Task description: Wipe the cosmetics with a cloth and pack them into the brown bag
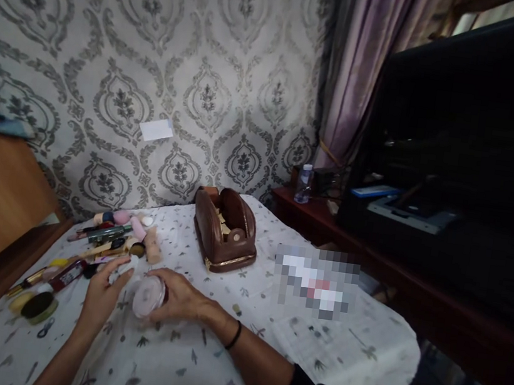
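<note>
Fingers of your left hand [102,292] pinch a crumpled white wipe [128,266] while your right hand [180,298] curls around the pale, round plastic jar [147,297] over the white leaf-print cloth [158,369], so hold it steady.

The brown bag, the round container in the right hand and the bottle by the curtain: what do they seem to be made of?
Brown bag: perhaps leather or imitation leather, smooth with a soft sheen.
Round container: perhaps plastic or glass; its pale surface looks glossy, but blurred.
Bottle: likely clear plastic, since it looks see-through.
</note>
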`<state>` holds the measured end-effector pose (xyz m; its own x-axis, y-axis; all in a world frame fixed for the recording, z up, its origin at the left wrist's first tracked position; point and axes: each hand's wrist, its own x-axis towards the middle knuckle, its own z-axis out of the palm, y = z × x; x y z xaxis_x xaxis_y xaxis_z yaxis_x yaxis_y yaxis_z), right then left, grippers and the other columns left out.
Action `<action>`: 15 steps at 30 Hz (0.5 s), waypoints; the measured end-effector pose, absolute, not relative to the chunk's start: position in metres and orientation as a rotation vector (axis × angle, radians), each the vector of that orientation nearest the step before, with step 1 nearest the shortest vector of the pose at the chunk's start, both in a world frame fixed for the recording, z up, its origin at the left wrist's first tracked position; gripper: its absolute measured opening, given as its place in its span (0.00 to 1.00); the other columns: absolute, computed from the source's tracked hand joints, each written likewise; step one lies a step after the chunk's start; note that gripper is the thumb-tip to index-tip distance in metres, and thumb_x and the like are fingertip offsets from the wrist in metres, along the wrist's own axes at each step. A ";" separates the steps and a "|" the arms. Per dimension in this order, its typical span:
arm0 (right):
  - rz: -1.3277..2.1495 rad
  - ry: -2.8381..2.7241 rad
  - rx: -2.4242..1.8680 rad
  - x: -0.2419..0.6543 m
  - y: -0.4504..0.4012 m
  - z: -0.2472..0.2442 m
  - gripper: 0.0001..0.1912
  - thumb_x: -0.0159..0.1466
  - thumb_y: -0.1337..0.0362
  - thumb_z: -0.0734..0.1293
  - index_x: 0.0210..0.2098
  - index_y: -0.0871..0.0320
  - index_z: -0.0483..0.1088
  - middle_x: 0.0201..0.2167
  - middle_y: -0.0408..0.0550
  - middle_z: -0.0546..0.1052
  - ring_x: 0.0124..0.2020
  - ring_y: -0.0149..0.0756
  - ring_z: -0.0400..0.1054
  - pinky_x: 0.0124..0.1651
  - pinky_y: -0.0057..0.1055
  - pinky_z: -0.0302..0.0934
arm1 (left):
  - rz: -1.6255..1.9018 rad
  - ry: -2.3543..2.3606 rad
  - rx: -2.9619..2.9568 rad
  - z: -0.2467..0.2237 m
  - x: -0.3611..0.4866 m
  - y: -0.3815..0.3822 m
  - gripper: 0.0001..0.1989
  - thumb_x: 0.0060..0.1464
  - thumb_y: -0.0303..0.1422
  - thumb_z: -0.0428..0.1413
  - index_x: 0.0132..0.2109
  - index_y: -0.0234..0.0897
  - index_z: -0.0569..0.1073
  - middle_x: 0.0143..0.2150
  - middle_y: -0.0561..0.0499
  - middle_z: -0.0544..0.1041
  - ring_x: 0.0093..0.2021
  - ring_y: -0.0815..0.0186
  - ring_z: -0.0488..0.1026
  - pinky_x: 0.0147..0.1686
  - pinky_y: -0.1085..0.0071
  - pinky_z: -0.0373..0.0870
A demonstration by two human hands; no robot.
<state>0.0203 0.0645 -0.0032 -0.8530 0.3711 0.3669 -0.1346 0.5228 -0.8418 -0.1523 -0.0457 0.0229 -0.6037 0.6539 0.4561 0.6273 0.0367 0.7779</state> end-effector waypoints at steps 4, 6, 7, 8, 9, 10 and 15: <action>1.314 -2.206 -0.224 0.020 0.071 -0.002 0.43 0.38 0.56 0.82 0.52 0.56 0.70 0.45 0.48 0.74 0.45 0.43 0.69 0.50 0.36 0.64 | 1.666 2.249 1.209 -0.001 -0.159 -0.039 0.25 0.41 0.48 0.59 0.43 0.35 0.77 0.46 0.43 0.81 0.50 0.49 0.75 0.51 0.56 0.70; 1.324 -2.190 -0.243 0.019 0.074 -0.004 0.44 0.36 0.55 0.82 0.52 0.55 0.70 0.45 0.47 0.74 0.45 0.43 0.69 0.50 0.36 0.64 | 1.616 2.245 1.193 -0.011 -0.158 -0.036 0.26 0.40 0.48 0.58 0.43 0.34 0.77 0.42 0.43 0.82 0.45 0.49 0.77 0.44 0.58 0.74; 1.330 -2.180 -0.253 0.019 0.075 -0.005 0.45 0.36 0.55 0.82 0.53 0.55 0.69 0.45 0.47 0.74 0.46 0.43 0.69 0.50 0.36 0.64 | 1.587 2.244 1.206 -0.014 -0.157 -0.035 0.25 0.40 0.48 0.58 0.42 0.34 0.78 0.40 0.44 0.82 0.42 0.50 0.78 0.40 0.59 0.75; 1.337 -2.173 -0.263 0.018 0.076 -0.006 0.46 0.36 0.55 0.82 0.54 0.54 0.69 0.46 0.46 0.74 0.46 0.43 0.69 0.50 0.37 0.64 | 1.559 2.243 1.234 -0.017 -0.156 -0.035 0.24 0.40 0.48 0.57 0.40 0.35 0.78 0.38 0.45 0.82 0.40 0.50 0.78 0.39 0.60 0.75; 1.342 -2.170 -0.272 0.018 0.076 -0.007 0.47 0.36 0.54 0.82 0.54 0.54 0.68 0.46 0.47 0.73 0.46 0.43 0.69 0.50 0.37 0.65 | 1.535 2.246 1.273 -0.019 -0.155 -0.034 0.22 0.40 0.47 0.57 0.39 0.36 0.78 0.38 0.46 0.83 0.40 0.50 0.78 0.39 0.60 0.75; 1.345 -2.170 -0.280 0.018 0.076 -0.007 0.47 0.37 0.54 0.82 0.55 0.54 0.68 0.46 0.47 0.73 0.46 0.43 0.69 0.50 0.37 0.65 | 1.511 2.248 1.320 -0.020 -0.154 -0.034 0.21 0.41 0.46 0.56 0.38 0.37 0.78 0.38 0.46 0.83 0.41 0.50 0.78 0.40 0.60 0.75; 1.326 -2.195 -0.298 0.018 0.073 -0.006 0.45 0.36 0.57 0.82 0.54 0.54 0.69 0.46 0.47 0.74 0.47 0.43 0.69 0.51 0.36 0.64 | 1.422 2.244 1.495 -0.019 -0.149 -0.035 0.19 0.42 0.42 0.52 0.39 0.38 0.78 0.41 0.45 0.82 0.44 0.50 0.77 0.45 0.58 0.74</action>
<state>0.0177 0.0730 -0.0057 -0.8230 0.4538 0.3417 -0.0913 0.4880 -0.8680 -0.1487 -0.0351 -0.0186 -0.5156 0.7640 0.3880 0.6769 0.0855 0.7311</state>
